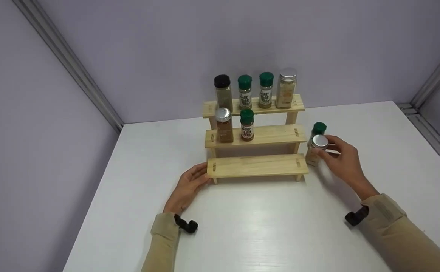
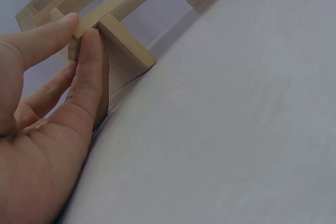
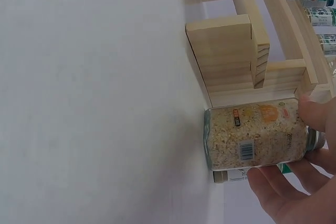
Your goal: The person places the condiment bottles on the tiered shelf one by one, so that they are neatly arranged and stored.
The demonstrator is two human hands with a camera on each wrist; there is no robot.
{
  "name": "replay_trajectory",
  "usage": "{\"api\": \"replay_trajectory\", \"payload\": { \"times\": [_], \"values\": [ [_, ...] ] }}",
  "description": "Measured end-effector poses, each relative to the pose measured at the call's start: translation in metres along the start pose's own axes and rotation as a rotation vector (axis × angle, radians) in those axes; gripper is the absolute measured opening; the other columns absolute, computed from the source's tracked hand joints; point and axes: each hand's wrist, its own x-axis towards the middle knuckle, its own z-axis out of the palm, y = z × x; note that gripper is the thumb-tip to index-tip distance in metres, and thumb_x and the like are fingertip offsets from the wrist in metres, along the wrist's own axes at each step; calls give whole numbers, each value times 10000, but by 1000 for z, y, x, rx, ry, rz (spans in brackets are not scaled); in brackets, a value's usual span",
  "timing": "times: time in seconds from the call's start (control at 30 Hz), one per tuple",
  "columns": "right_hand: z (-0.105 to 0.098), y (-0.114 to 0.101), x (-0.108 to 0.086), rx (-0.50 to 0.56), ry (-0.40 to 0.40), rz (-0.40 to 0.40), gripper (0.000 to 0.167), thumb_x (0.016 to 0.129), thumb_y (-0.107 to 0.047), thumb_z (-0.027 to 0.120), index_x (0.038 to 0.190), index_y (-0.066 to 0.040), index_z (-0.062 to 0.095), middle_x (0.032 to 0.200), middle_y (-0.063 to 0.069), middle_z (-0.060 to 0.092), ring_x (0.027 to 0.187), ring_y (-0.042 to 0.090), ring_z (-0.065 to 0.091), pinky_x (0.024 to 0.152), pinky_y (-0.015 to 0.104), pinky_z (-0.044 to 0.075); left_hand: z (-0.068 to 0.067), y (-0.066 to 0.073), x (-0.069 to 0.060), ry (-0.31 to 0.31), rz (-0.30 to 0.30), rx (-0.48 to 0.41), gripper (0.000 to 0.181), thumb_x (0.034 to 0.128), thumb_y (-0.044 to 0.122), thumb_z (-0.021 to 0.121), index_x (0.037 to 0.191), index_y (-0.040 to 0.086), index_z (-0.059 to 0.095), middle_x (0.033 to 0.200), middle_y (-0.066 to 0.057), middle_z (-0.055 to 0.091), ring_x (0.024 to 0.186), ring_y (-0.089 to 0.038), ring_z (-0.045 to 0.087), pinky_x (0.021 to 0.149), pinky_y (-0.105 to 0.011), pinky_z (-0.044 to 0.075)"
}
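Observation:
A three-step wooden shelf rack (image 1: 257,166) stands on the white table. My left hand (image 1: 189,185) is at the left end of its lowest step; the thumb and a finger pinch the board's corner (image 2: 79,30). Beside the rack's right end, my right hand (image 1: 343,158) holds a glass jar (image 3: 257,135) of pale granules by its upper part, thumb on one side and fingers on the other. The jar is upright with a silver lid (image 1: 320,141); whether its base touches the table I cannot tell. Just behind it is a green-capped bottle (image 1: 319,128), partly hidden.
On the top step are a black-capped jar (image 1: 224,94), two green-capped bottles (image 1: 245,94) and a silver-lidded jar (image 1: 286,90). The middle step bears a silver-lidded jar of brown spice (image 1: 225,128) and a green-capped bottle (image 1: 247,126). Pale walls (image 1: 167,56) enclose the table.

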Motion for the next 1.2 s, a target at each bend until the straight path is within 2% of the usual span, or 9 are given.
{"api": "replay_trajectory", "payload": {
  "times": [0.23, 0.5, 0.63, 0.87, 1.03, 1.2],
  "values": [
    [-2, -5, -4, -25, -2, 15, 488, 1019, -206, 770, 1448, -23, 627, 1387, 193, 673, 1151, 116, 617, 898, 26, 510, -3, -7, -6, 6, -17, -3, 596, 1057, 117, 697, 1587, 4, 449, 1588, -202, 499, 1383, -227, 580, 1162, -345, 521],
    [-26, -24, 1, -45, 29, 8, 512, 1055, -213, 717, 1519, -52, 571, 1422, 184, 630, 1141, -90, 530, 917, 2, 461, -3, -8, -6, -13, -11, 8, 616, 1051, 147, 712, 1586, -5, 447, 1583, -209, 506, 1402, -230, 565, 1184, -356, 503],
    [-37, -35, 9, -31, 29, 2, 516, 1067, -207, 696, 1544, -73, 551, 1425, 165, 611, 1156, -92, 529, 923, 13, 466, -1, -6, -5, 0, -14, 4, 606, 1048, 122, 712, 1579, -12, 453, 1570, -208, 519, 1386, -221, 575, 1164, -344, 518],
    [-50, -58, 22, -16, 22, -24, 512, 1080, -221, 674, 1556, -90, 541, 1401, 54, 589, 1198, -58, 535, 957, 60, 475, 0, -5, -3, -11, -10, -8, 607, 1052, 115, 703, 1588, -3, 444, 1573, -198, 514, 1381, -224, 579, 1150, -338, 527],
    [-51, -74, 34, -9, -7, -41, 522, 1078, -206, 677, 1567, -93, 532, 1411, 40, 587, 1221, -46, 533, 978, 106, 480, -1, -3, -2, -5, -13, -7, 600, 1053, 116, 701, 1590, 16, 451, 1581, -189, 508, 1383, -231, 580, 1151, -335, 526],
    [-48, -88, 47, 20, -43, -44, 538, 1072, -199, 686, 1570, -78, 523, 1355, -63, 585, 1217, -47, 544, 978, 102, 486, -2, -2, 0, -8, 2, -11, 587, 1056, 105, 693, 1586, 13, 456, 1599, -192, 491, 1392, -237, 571, 1155, -337, 524]
  ]
}}
